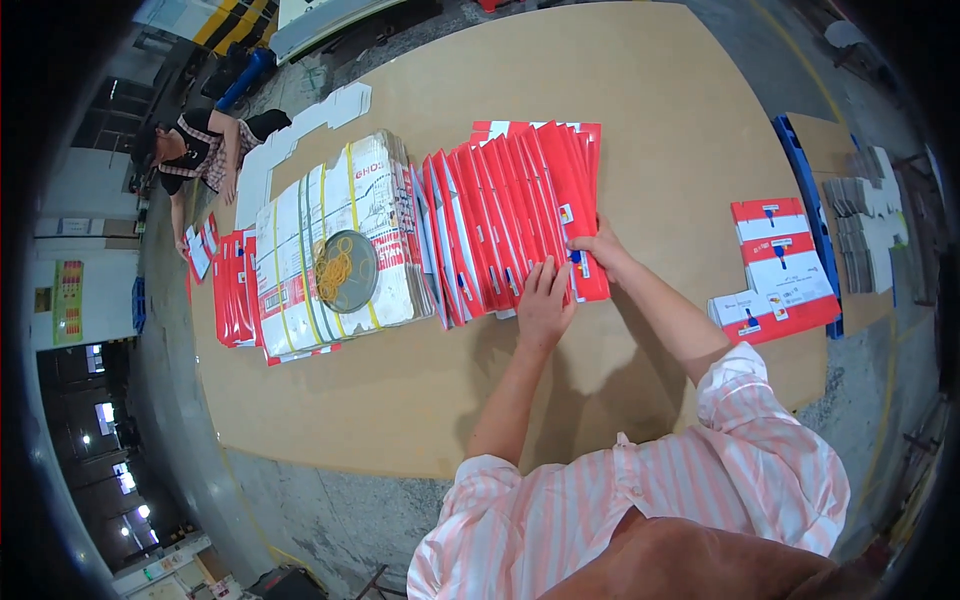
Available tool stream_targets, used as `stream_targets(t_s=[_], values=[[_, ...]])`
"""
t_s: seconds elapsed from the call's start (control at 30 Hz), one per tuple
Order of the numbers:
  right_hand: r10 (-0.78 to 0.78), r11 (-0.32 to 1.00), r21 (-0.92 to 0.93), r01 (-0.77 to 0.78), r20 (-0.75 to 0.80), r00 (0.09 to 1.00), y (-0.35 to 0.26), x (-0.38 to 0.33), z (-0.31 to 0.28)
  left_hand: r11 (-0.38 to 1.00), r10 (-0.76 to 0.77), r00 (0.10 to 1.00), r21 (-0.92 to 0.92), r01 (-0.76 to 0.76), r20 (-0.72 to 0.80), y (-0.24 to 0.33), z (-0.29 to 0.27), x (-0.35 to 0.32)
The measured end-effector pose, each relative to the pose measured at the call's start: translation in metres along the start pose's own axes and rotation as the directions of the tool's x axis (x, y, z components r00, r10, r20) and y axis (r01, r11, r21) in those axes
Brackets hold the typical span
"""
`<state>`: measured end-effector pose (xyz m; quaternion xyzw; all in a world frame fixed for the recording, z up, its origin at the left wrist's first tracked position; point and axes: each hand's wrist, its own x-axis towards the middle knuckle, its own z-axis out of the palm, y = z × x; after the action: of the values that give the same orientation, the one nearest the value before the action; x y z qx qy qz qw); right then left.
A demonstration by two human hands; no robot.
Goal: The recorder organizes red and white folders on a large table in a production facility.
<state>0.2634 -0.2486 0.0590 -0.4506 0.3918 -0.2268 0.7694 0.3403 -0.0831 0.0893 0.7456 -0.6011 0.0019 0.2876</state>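
Observation:
A row of flat red-and-white folded cartons (490,210) leans on edge across the middle of the table. At the row's near right end, my left hand (545,305) rests its stretched fingers on the cartons' edges. My right hand (602,254) grips the outermost red carton (572,190) at its right edge, thumb on the front and the other fingers partly hidden. More red-and-white cartons (590,130) show behind the row's far end.
Left of the row, a strapped white bundle (290,260) carries a round dish (358,285) of yellow rubber bands (333,272). Red cartons (235,300) lie beyond it, near another person (205,150). Printed cartons (780,270) lie at the table's (640,60) right side, beside a blue pallet (805,210).

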Motion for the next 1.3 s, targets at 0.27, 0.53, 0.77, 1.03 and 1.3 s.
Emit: stream_targets(t_s=[0.27, 0.53, 0.77, 1.03, 1.3], values=[[-0.076, 0.997, -0.001, 0.076, -0.099, 0.992, 0.004, -0.004, -0.021, 0.995, 0.07, 0.997, 0.068, -0.068, -0.036, 0.002, 0.002, -0.004], [-0.162, 0.966, -0.236, 0.102, -0.248, 0.955, -0.097, -0.084, -0.15, 0.977, -0.026, 0.979, 0.213, -0.018, 0.203, 0.032, 0.031, -0.002], [-0.19, 0.964, -0.211, 0.162, -0.119, 0.974, -0.124, -0.187, -0.144, 0.849, 0.517, 0.851, -0.181, -0.496, 0.094, 0.093, 0.034, 0.065], [0.02, 0.981, 0.189, -0.038, 0.098, 0.995, -0.132, -0.278, -0.161, 0.696, 0.706, 0.684, 0.002, -0.718, -0.186, 0.173, -0.069, 0.016], [-0.15, 0.831, -0.389, 0.398, 0.532, 0.833, -0.142, -0.26, -0.102, 0.912, 0.233, 0.944, -0.284, -0.295, -0.232, 0.186, -0.193, -0.049]])
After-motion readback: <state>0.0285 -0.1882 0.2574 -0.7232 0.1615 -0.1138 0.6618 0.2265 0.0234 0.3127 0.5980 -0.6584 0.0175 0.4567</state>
